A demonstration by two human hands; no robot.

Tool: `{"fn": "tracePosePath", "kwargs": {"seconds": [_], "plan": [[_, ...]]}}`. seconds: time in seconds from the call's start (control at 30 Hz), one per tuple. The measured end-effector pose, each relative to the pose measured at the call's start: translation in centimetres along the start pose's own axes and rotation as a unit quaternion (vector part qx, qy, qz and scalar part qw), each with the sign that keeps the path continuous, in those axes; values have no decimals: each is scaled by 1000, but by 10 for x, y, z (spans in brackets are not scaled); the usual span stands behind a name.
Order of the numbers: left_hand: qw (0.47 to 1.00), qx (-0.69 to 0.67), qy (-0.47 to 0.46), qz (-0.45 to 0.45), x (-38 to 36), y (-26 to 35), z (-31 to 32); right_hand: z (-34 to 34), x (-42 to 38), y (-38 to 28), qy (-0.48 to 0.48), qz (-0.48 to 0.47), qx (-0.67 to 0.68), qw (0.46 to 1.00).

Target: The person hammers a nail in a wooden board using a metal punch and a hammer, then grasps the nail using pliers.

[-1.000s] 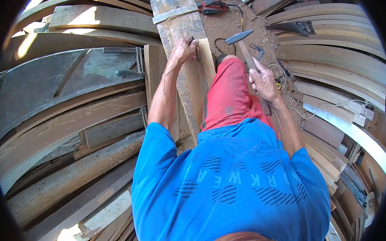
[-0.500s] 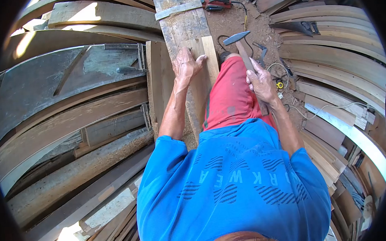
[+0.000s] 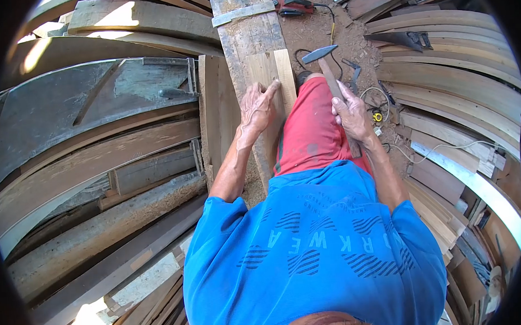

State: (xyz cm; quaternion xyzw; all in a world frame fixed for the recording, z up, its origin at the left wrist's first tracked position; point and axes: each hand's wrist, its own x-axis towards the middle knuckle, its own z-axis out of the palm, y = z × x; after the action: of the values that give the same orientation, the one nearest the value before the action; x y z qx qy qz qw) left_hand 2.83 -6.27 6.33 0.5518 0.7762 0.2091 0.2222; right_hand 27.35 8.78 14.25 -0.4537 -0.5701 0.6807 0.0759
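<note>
My left hand (image 3: pixel 258 107) rests on a wooden board (image 3: pixel 260 67) that lies along a worn bench plank (image 3: pixel 249 38). Its thumb and fingertips are at the board's right part, beside a lighter wood strip (image 3: pixel 286 74). Whether anything small is between those fingers is too small to tell. On the right, above the red-clad thigh, my right hand (image 3: pixel 352 111) is wrapped round the wooden handle of a hammer (image 3: pixel 320 54), whose grey head points up and away from me.
Stacked planks (image 3: pixel 442 70) line the right side, with a handsaw (image 3: pixel 399 39) on them. A red power tool (image 3: pixel 293 5) lies on the shavings-covered floor. A yellow tape measure (image 3: pixel 377 117) and cables are right of my right hand. More boards (image 3: pixel 97 143) fill the left.
My left hand has moved back toward me and turned, its fingertips now gathered at the board's right part. The hammer and my right hand have hardly moved.
</note>
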Motion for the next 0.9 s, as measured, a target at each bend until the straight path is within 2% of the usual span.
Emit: {"fn": "tracePosePath", "kwargs": {"seconds": [0.07,0.1,0.2,0.23,0.33,0.43,0.53,0.67,0.77,0.8,0.9], "plan": [[998,-41,-56,6,-3,7,-9,-1,-1,-3,3,-2,-17,1000],[995,-85,-56,1,-3,11,-8,-1,-1,-5,4,-2,-24,1000],[956,-257,-15,-142,14,8,-5,-1,-3,-14,7,-21,-45,999],[966,-229,22,-116,23,0,-7,-1,-4,-17,6,-29,-52,998],[992,0,126,22,52,-5,-25,-1,-5,-32,10,-59,-71,996],[985,-159,43,-49,78,10,-45,2,-8,-49,18,-93,-74,993],[972,-210,-24,-102,90,2,-30,4,-13,-64,21,-110,-64,992],[980,-172,-20,-97,93,-9,-19,6,-18,-77,25,-115,-50,992],[973,-209,-37,-89,92,-3,-29,5,-22,-84,26,-112,-61,992],[977,-202,-32,-62,92,-5,-27,5,-23,-86,27,-111,-69,991],[984,-175,-22,8,95,-10,-22,6,-17,-89,48,-199,-158,966]]}}
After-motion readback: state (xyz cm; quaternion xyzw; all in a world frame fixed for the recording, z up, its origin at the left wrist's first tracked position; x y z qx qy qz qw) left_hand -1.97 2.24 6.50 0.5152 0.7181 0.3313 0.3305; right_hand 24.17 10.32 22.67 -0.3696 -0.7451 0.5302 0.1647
